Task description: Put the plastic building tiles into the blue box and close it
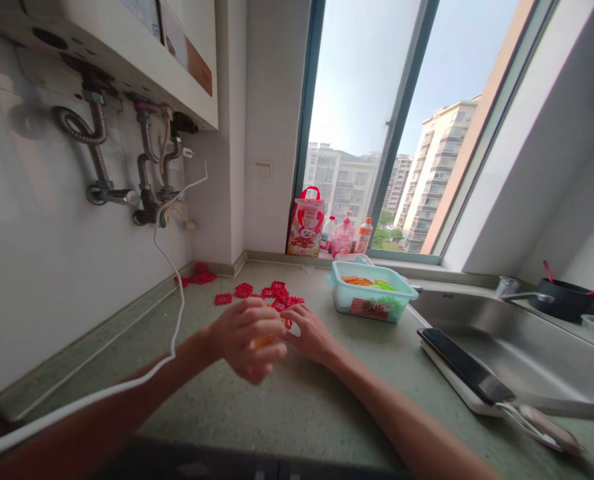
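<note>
My left hand (251, 340), slightly blurred, curls its fingers around an orange plastic piece (264, 341), of which only a part shows. Close beside it, my right hand (311, 330) reaches in low over the counter, its fingertips partly hidden behind the left hand. A small red flower-shaped plastic piece (289, 324) shows between its thumb and fingers. Just beyond both hands lies a loose pile of similar red pieces (278, 291) with notched, openwork edges. A few stray ones, such as a red piece (223, 299), lie left of the pile.
A light-blue tub (374, 308) holding orange and green pieces stands right of the pile. A phone (467, 363) lies beside the steel sink (521, 353). A white cable (181, 293) hangs across my left arm. More red pieces (199, 274) lie by the wall.
</note>
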Motion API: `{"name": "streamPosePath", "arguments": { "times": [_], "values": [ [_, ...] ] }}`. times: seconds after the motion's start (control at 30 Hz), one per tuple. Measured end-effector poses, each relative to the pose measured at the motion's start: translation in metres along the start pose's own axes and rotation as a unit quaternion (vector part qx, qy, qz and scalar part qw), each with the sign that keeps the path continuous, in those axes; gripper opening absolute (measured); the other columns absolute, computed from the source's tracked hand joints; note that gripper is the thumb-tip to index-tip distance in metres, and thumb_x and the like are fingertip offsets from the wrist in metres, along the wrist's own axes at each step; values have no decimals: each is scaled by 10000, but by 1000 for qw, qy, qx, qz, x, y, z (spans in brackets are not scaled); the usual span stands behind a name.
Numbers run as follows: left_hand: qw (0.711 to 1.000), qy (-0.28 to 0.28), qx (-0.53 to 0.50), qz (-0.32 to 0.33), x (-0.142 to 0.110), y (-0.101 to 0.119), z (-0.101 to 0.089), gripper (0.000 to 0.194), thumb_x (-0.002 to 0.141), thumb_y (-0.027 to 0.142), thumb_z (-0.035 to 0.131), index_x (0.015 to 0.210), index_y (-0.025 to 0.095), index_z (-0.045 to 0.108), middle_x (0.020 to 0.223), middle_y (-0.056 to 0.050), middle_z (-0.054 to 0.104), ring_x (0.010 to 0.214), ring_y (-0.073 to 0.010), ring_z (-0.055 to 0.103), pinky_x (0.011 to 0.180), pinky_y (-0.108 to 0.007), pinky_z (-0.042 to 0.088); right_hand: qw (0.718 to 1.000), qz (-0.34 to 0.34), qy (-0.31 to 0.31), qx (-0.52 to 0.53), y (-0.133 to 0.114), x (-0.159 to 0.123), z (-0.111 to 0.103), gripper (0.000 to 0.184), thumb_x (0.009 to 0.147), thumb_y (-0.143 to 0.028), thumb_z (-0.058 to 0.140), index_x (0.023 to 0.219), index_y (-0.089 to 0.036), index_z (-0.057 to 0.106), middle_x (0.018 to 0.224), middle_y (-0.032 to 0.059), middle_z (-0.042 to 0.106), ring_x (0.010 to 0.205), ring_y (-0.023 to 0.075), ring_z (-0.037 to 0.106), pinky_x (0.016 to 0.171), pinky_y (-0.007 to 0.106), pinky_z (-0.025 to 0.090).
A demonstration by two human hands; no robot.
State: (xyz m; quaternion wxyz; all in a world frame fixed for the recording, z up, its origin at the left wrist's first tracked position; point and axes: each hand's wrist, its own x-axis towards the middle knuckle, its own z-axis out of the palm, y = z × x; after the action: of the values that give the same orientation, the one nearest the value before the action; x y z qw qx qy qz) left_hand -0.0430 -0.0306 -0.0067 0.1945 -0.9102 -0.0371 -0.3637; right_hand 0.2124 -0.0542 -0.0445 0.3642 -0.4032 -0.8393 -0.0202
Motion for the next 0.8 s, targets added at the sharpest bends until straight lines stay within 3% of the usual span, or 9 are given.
{"name": "streamPosePath", "arguments": {
  "times": [0.03,0.1,0.2,0.3,0.4,0.53,0.63,0.8],
  "values": [
    [1000,-12,3,-6,-1,-18,0,284,972,491,506,1071,296,687,1074,-48,730,1040,-239,656,958,-444,525,1000,-2,-4,2,-5,2,4,319,952,-409,725,1227,-252,696,1138,87,715,1095,255,623,987,433,513],
    [996,-35,11,-79,-8,-50,3,241,994,291,484,1102,236,693,1085,-79,724,1071,-238,636,980,-435,497,1000,-11,-18,5,-16,5,11,329,952,-424,723,1235,-259,691,1139,81,717,1089,254,618,983,426,509],
    [979,-104,-9,-175,-24,-75,18,300,995,165,472,1155,243,713,1131,-71,718,1119,-229,618,1023,-423,475,998,-35,-60,5,-34,7,22,304,938,-444,737,1203,-298,712,1151,60,716,1099,247,619,997,410,495],
    [970,-170,-41,-169,-35,-77,37,369,967,153,531,1258,293,709,1323,-58,671,1262,-246,572,1110,-445,435,995,-38,-92,1,-44,6,27,286,900,-453,775,1153,-325,738,1172,45,700,1106,241,624,1007,392,490],
    [966,-193,-60,-160,-36,-73,48,395,945,170,574,1285,312,717,1483,-53,585,1388,-274,500,1191,-486,370,996,-20,-92,-4,-45,4,25,266,885,-409,788,1125,-305,741,1160,52,693,1089,236,633,995,377,494],
    [961,-197,-64,-182,-34,-71,47,282,926,224,625,1165,272,766,1454,-60,616,1427,-295,476,1239,-516,312,994,-15,-105,-13,-37,2,13,224,824,-317,807,1032,-262,744,999,47,717,962,220,650,890,333,510],
    [961,-182,-70,-198,-35,-68,41,175,892,288,685,1036,240,772,1415,-70,642,1427,-304,477,1247,-515,301,993,-28,-108,-29,-27,0,-3,273,758,-304,833,1014,-268,746,963,39,726,945,230,651,896,351,498],
    [965,-168,-78,-187,-31,-62,41,150,881,363,729,934,225,752,1369,-73,672,1384,-291,519,1214,-492,353,999,0,-28,-34,-16,0,-22,264,812,-263,784,1068,-260,719,1081,58,729,1005,232,648,940,370,484]
  ]
}}
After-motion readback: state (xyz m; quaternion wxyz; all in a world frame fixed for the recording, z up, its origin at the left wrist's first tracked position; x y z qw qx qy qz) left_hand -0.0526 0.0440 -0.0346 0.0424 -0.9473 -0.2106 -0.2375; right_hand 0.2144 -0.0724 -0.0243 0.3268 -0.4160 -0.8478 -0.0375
